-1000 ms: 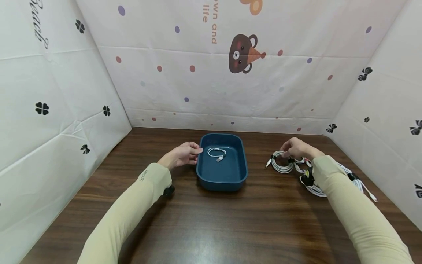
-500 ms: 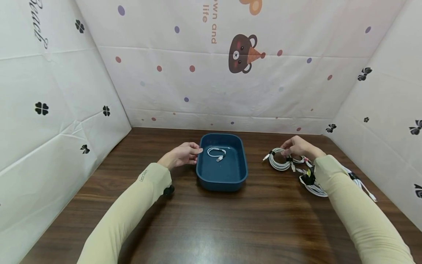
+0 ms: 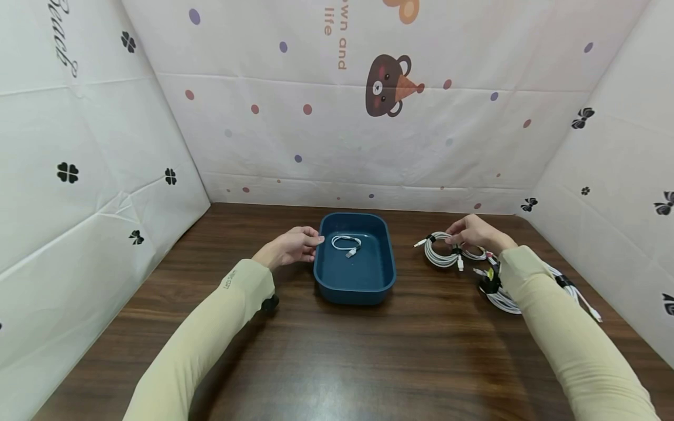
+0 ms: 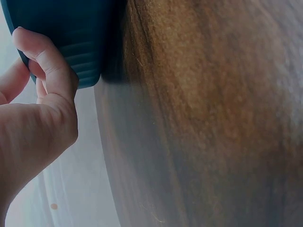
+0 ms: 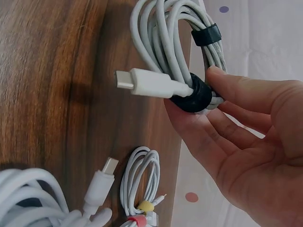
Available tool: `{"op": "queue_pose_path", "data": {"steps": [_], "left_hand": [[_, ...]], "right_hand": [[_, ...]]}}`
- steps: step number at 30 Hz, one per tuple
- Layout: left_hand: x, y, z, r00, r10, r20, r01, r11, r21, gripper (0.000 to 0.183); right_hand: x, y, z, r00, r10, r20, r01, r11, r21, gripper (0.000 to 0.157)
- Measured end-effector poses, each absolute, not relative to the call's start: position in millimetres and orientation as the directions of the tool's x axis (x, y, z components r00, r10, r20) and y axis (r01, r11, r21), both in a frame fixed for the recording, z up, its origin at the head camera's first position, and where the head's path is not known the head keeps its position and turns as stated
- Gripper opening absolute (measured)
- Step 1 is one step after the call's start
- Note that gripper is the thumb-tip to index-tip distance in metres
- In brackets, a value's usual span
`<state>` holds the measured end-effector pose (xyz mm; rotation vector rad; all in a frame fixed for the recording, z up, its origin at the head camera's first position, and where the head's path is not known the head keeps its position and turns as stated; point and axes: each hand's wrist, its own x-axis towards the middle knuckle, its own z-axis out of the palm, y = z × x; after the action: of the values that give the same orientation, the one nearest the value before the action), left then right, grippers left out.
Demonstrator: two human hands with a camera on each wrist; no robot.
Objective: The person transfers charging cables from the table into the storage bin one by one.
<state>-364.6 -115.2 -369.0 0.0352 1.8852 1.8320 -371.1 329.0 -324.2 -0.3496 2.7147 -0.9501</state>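
Observation:
My left hand pinches the left rim of a dark blue plastic bin, thumb over the edge and fingers at the outer wall, as the left wrist view also shows. A thin white USB cable lies looped inside the bin. At the right, my right hand pinches a coiled white charging cable between thumb and fingers. In the right wrist view, black straps bind that coil, and its USB-C plug sticks out to the left, above the table.
More bundled white cables lie at the right, partly hidden by my right sleeve. One thin coil bears yellow and red ties. The brown wooden table meets patterned white sheets at the back and sides.
My right hand has drawn the coiled cable a little leftward and up, away from the other bundles. The left hand and the bin have stayed in place.

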Motion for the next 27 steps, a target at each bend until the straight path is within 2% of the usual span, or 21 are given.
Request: {"op": "queue_pose_path", "data": {"steps": [17, 27], "left_hand": [[-363.2, -114.7, -366.8, -0.872, 0.35, -0.343, -0.331, 0.097, 0.939, 0.008], [-363.0, -115.1, -366.3, -0.87, 0.355, -0.342, -0.328, 0.101, 0.939, 0.008]], "right_hand": [[-372.0, 314.1, -314.9, -0.93, -0.314, -0.19, -0.086, 0.689, -0.72, 0.036], [-373.6, 306.6, -310.3, -0.941, -0.289, -0.177, -0.078, 0.692, -0.717, 0.037]]}}
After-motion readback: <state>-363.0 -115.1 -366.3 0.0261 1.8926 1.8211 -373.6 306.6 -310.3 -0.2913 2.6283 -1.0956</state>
